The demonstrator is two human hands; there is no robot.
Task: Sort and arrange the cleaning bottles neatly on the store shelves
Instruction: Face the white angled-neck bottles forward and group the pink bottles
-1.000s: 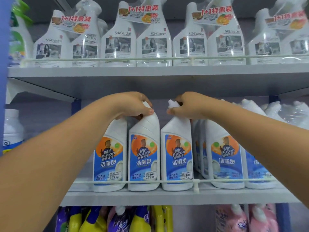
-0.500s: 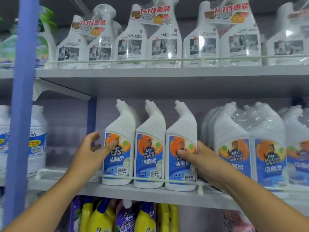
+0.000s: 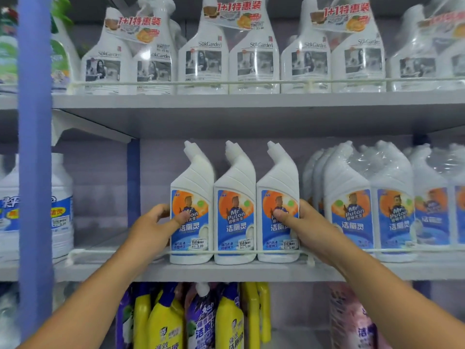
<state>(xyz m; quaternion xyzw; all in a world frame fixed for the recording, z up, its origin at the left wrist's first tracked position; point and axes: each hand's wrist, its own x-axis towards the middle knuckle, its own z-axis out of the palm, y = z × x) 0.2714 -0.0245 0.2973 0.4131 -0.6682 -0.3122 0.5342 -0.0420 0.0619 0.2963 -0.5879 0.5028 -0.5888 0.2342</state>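
A: Mid shelf [image 3: 226, 272], item 1: three loose bottles, upright, touching, labels fwd, behind the rail [image 3: 234, 252]; status?

B: Left hand [image 3: 151, 230] grips left bottle [image 3: 191, 210], thumb on label, fingers round its side; right hand [image 3: 305, 226] grips right bottle [image 3: 278, 210] likewise; mid bottle [image 3: 235, 212] squeezed between, untouched by either.

A: Step?

B: Squaring the trio as one block, I'd judge; nrly done.

A: Item 2?

B: Wrapped packs [image 3: 364, 202] just right of the trio, small gap; spray bottles [image 3: 254, 61] on top shelf.

A: Next?

B: Prob. slide block sideways to close a gap, even pressure both sides; else mid bottle tips.
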